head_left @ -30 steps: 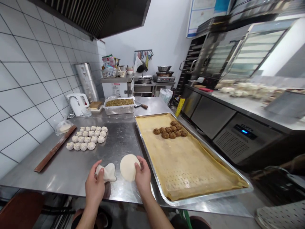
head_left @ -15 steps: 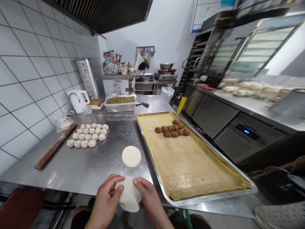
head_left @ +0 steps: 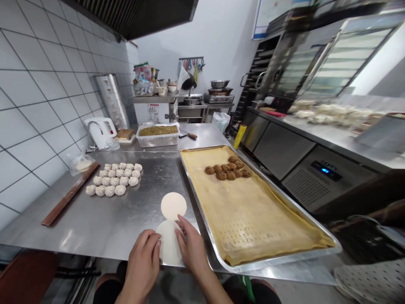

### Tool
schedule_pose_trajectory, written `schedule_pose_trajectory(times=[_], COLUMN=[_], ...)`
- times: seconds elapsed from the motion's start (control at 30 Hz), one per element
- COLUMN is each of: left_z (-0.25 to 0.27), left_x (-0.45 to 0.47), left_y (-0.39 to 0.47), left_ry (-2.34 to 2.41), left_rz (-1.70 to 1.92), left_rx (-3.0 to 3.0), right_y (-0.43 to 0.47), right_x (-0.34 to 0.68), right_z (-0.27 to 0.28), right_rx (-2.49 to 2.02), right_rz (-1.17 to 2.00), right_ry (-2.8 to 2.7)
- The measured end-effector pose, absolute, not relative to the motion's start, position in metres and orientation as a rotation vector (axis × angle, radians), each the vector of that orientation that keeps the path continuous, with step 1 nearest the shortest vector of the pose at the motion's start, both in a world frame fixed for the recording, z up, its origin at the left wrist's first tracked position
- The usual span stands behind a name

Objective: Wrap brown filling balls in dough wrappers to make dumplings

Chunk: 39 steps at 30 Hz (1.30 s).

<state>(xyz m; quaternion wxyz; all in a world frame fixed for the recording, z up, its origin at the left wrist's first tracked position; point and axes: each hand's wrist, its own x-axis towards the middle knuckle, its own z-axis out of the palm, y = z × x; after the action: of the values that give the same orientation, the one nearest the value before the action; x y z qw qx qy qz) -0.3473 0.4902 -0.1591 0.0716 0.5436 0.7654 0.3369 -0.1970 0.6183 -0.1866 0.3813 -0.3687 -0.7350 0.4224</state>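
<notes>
A round, pale dough wrapper [head_left: 168, 245] lies nearly flat at the near edge of the steel table, between my two hands. My left hand [head_left: 143, 264] is closed, with fingertips at the wrapper's left edge. On the opposite edge, the thumb and fingers of my right hand [head_left: 193, 249] grip it. Just beyond is a second dough round [head_left: 174, 206], flat on the steel, close to my right fingertips. Brown balls of filling [head_left: 230, 172] sit in a cluster at the far part of a large lined tray [head_left: 249, 215] to the right.
Rows of small pleated dough pieces [head_left: 115, 179] stand on the left of the steel table [head_left: 76, 230], beside a long wooden stick [head_left: 71, 194]. Farther back are a plastic tub of greenish-brown filling [head_left: 158, 134], a knife [head_left: 190, 135] and a white kettle [head_left: 101, 131].
The wrapper, hanging limp and folded between my hands before, is now spread out on the table edge. My right hand has moved up and forward; the camera view has shifted slightly.
</notes>
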Motion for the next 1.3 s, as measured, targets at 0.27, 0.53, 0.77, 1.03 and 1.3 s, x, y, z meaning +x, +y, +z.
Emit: schedule_pose_trajectory(times=[0.27, 0.53, 0.77, 1.03, 1.3], left_z=[-0.152, -0.149, -0.124, -0.135, -0.157], left_x=[-0.392, -0.387, -0.386, -0.356, -0.359], left_y=[0.589, 0.605, 0.574, 0.529, 0.520], left_ry=[2.007, 1.862, 1.708, 1.841, 2.145], left_rz=[0.756, 0.800, 0.824, 1.127, 1.208], left_rx=[1.990, 1.962, 1.748, 1.457, 1.287], right_y=[0.618, 0.620, 0.624, 0.624, 0.627], right_x=[-0.193, -0.183, -0.180, -0.185, -0.191], right_z=[-0.182, -0.161, -0.157, -0.168, -0.169], right_rx=[-0.945, -0.831, -0.905, -0.872, -0.987], right_rz=[1.020, 1.119, 1.279, 1.383, 1.361], right_ry=[-1.945, -1.981, -1.815, -1.819, -1.698])
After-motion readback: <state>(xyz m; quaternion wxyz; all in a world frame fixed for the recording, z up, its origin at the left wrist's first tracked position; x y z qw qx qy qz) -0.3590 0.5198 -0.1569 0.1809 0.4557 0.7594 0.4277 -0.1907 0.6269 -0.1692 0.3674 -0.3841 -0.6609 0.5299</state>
